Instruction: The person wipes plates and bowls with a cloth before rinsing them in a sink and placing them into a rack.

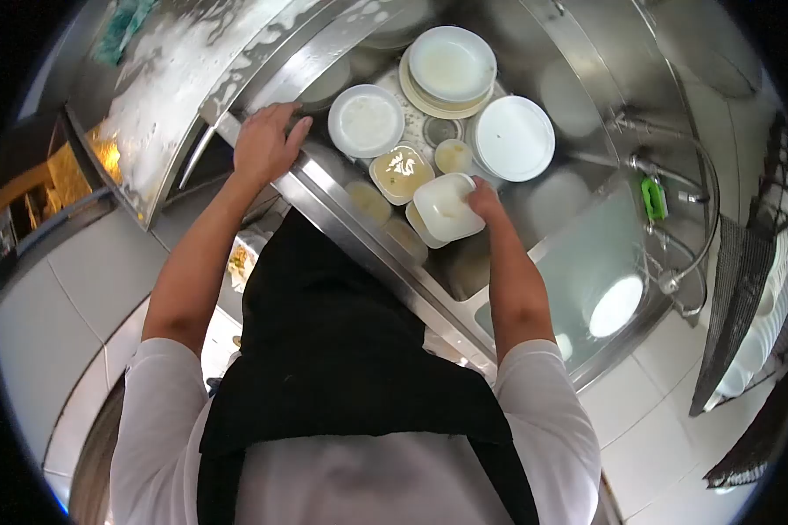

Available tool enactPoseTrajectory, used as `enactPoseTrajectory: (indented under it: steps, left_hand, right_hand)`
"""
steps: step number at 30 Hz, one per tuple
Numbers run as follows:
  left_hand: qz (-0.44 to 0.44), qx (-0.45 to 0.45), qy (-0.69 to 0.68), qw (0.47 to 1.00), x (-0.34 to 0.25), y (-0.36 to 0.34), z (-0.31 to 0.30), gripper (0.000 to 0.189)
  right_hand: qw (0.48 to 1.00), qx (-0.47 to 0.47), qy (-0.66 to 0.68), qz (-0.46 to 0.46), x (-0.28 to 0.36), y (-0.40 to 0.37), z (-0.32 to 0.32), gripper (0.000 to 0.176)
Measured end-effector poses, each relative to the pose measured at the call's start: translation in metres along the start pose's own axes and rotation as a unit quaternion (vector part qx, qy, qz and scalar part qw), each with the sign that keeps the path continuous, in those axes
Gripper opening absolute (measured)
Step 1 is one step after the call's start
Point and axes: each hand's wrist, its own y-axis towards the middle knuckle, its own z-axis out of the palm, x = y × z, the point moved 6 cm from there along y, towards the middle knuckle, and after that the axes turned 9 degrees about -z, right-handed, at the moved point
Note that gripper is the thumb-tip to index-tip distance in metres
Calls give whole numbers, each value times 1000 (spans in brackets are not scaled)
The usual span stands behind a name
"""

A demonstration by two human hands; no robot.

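My right hand (485, 203) grips the right edge of a white square bowl (447, 206), which is tilted over another pale dish in the metal sink (534, 66). Close by sits a square bowl with yellowish liquid (401, 173), and a small round cup (453, 157) stands above it. My left hand (269, 140) rests on the sink's front rim, fingers apart, holding nothing. Near it lies a round white plate (366, 121). Farther back are a stack topped by a white bowl (453, 63) and another stack of white plates (514, 138).
A second basin with cloudy water (578, 262) adjoins on the right. Beyond it are a tap with a curved hose (714, 188) and a green clip-like object (653, 199). Soapy foam covers the metal counter (179, 79) at left, with a green cloth (124, 31) at its far end.
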Motion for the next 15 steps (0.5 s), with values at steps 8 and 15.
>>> enactPoseTrajectory:
  steps: [8, 15]
  left_hand:
    - [-49, 23, -2, 999, 5, 8, 2, 37]
    - [-93, 30, -26, 995, 5, 14, -1, 37]
  right_hand:
    - [996, -62, 61, -33, 17, 32, 34, 36]
    - [997, -61, -6, -50, 55, 84, 74, 49]
